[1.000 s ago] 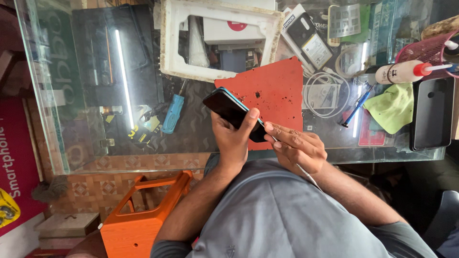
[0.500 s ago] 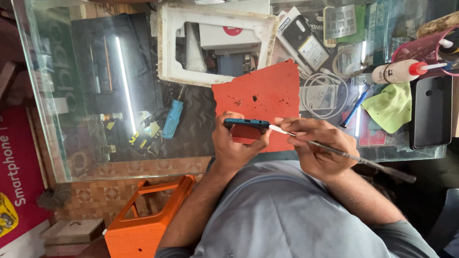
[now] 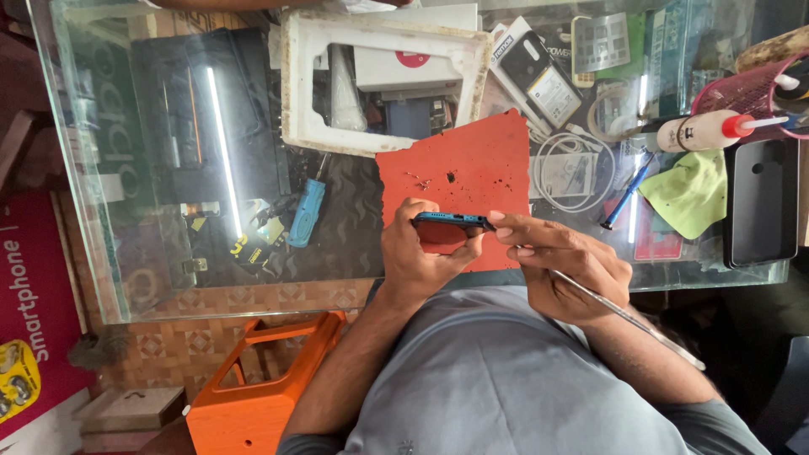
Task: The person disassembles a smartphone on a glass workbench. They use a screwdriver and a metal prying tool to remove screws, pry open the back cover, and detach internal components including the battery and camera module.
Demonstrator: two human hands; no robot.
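Head view, left hand: we see the left hand (image 3: 421, 257) curled around a dark phone with a blue edge (image 3: 451, 222), fingers pressed on its underside, thumb at its near edge.
Head view, phone: it is held edge-on above the red mat (image 3: 472, 168), just over the mat's near part, lifted off the glass.
Head view, right hand: the right hand (image 3: 560, 265) is pinched on a thin metal tool (image 3: 624, 316), whose long shaft runs back past the wrist; its fingertips (image 3: 499, 217) touch the phone's right end.
Mat: we note small dark specks and tiny screws (image 3: 421, 179) on the red mat, just beyond the phone.
Behind the mat: a white foam tray (image 3: 299, 93) holds boxes and small parts, touching the mat's far corner.
Left of the mat: a blue-handled screwdriver (image 3: 305, 212) lies on the dark patterned surface, well apart from the left hand.
Right of the mat: a coiled white cable (image 3: 573, 164), a blue pen (image 3: 625, 195), a green cloth (image 3: 687, 192), a white bottle with a red cap (image 3: 704, 131) and a black phone case (image 3: 763, 202).
Far right: a pink mesh basket (image 3: 746, 93) stands at the table's edge.
Support: everything rests on a glass table (image 3: 126, 168); an orange stool (image 3: 261, 388) stands below it.
In the way: our own hands hide most of the phone's face and the tool's tip.
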